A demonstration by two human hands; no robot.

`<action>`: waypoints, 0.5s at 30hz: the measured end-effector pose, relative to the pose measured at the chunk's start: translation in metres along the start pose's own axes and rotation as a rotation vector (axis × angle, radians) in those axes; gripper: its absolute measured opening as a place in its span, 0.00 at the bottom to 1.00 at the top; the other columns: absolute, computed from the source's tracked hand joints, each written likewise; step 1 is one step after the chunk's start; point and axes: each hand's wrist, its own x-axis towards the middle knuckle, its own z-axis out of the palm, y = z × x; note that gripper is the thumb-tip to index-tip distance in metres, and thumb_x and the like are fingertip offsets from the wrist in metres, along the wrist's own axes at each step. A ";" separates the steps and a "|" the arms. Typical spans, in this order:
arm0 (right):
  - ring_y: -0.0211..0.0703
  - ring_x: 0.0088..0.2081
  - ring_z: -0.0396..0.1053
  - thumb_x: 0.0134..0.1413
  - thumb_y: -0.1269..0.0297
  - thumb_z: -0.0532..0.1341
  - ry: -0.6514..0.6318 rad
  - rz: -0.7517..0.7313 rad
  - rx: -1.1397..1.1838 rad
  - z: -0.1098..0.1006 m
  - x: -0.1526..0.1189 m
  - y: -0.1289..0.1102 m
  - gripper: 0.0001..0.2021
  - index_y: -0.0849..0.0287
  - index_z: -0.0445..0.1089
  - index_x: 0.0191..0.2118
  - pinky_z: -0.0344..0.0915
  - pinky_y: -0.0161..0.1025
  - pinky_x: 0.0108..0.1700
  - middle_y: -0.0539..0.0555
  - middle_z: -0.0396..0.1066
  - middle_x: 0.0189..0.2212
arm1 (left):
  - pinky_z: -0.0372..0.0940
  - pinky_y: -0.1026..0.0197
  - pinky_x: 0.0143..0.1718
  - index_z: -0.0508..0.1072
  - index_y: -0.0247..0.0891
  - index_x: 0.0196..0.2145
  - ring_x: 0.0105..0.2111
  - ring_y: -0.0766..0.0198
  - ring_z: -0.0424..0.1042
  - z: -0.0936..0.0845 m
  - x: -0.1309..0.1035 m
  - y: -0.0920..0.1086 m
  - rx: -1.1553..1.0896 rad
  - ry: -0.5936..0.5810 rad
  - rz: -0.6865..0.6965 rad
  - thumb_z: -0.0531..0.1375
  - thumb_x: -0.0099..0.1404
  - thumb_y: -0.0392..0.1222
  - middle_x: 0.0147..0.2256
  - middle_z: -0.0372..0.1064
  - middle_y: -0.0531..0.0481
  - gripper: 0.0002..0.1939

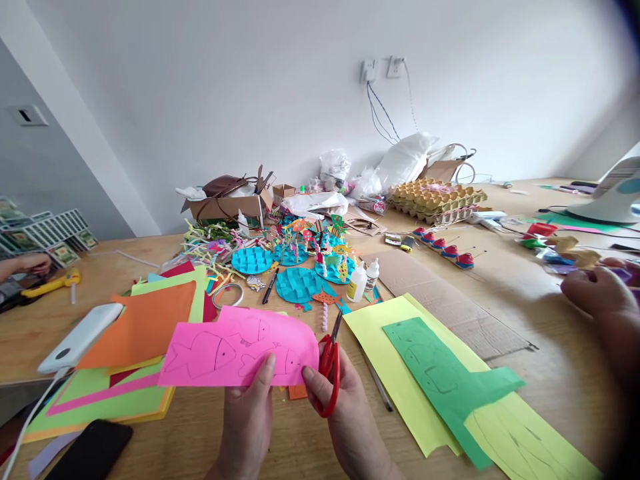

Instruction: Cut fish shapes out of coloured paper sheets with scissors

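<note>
A pink sheet of paper (200, 353) with several fish outlines drawn on it is held up above the table. My left hand (250, 413) pinches its lower edge, thumb in front and fingers hidden behind. My right hand (345, 413) grips red-handled scissors (330, 373), their blades pointing up and away just beyond the paper's right edge. The right thumb also lies at that edge of the paper. To the right, a green sheet (425, 367) with pencil outlines rests on yellow paper (370, 327).
Coloured paper (140, 327), a white power bank (80, 337) and a black phone (90, 453) lie left. Blue discs (300, 285) and glue bottles (357, 283) stand ahead. Egg trays (435, 197) are stacked behind. Other people's hands show at left (35, 263) and right (600, 290).
</note>
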 end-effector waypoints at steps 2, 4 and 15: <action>0.36 0.25 0.58 0.40 0.58 0.67 0.007 -0.001 -0.033 0.000 0.001 -0.002 0.15 0.57 0.63 0.34 0.55 0.31 0.25 0.47 0.62 0.25 | 0.60 0.57 0.50 0.63 0.49 0.49 0.52 0.55 0.61 -0.005 0.000 -0.001 0.033 -0.045 -0.010 0.67 0.47 0.38 0.46 0.69 0.54 0.31; 0.35 0.22 0.55 0.39 0.59 0.67 0.006 0.013 -0.070 0.000 0.002 -0.004 0.16 0.56 0.64 0.34 0.52 0.31 0.23 0.46 0.60 0.23 | 0.60 0.56 0.50 0.65 0.46 0.47 0.51 0.55 0.63 -0.011 0.000 -0.003 0.077 -0.076 -0.012 0.67 0.46 0.37 0.42 0.71 0.53 0.29; 0.31 0.18 0.53 0.53 0.47 0.53 -0.152 0.023 -0.314 -0.015 -0.016 -0.002 0.18 0.59 0.58 0.29 0.51 0.29 0.20 0.45 0.58 0.18 | 0.64 0.58 0.42 0.66 0.44 0.45 0.43 0.58 0.68 -0.001 0.010 0.008 0.109 0.085 0.206 0.67 0.45 0.39 0.41 0.70 0.51 0.28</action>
